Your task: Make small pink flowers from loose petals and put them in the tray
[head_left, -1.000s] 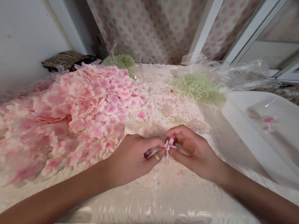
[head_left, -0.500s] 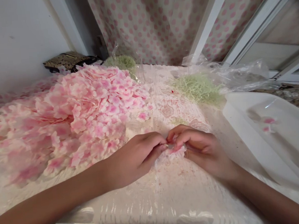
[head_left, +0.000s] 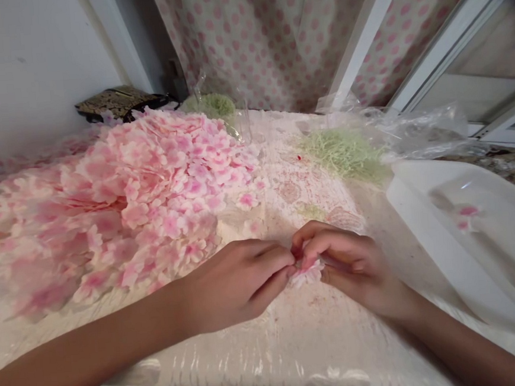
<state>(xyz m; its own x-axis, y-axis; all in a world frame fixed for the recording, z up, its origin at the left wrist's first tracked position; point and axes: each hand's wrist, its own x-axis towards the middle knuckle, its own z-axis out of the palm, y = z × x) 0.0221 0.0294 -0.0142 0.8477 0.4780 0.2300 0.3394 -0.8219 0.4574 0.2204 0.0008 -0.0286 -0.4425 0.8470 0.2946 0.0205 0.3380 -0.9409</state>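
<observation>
Over the front of the table, both hands meet at a small pink-and-white artificial flower (head_left: 306, 273). My right hand (head_left: 352, 263) is closed on it, thumb and fingers pinching it from the right. The fingers of my left hand (head_left: 240, 283) are pinched together against the flower's left edge. Whatever lies between those left fingertips is hidden. A big heap of similar pink artificial flowers (head_left: 149, 178) covers the table to the left, and a single flower (head_left: 246, 201) lies at the heap's right edge.
A white tray (head_left: 400, 196) at the right holds a few pink blossoms (head_left: 468, 215). Pale green stems (head_left: 346, 153) lie behind my hands beside clear plastic wrap (head_left: 431, 129). Farther back are a bagged green bundle (head_left: 217, 105) and a patterned bag (head_left: 116, 102). A plastic cover (head_left: 253, 360) lies over the table.
Both hands have shifted slightly down and right with the flower. The left fingertips have come closer to the right ones, and both hands remain pinched.
</observation>
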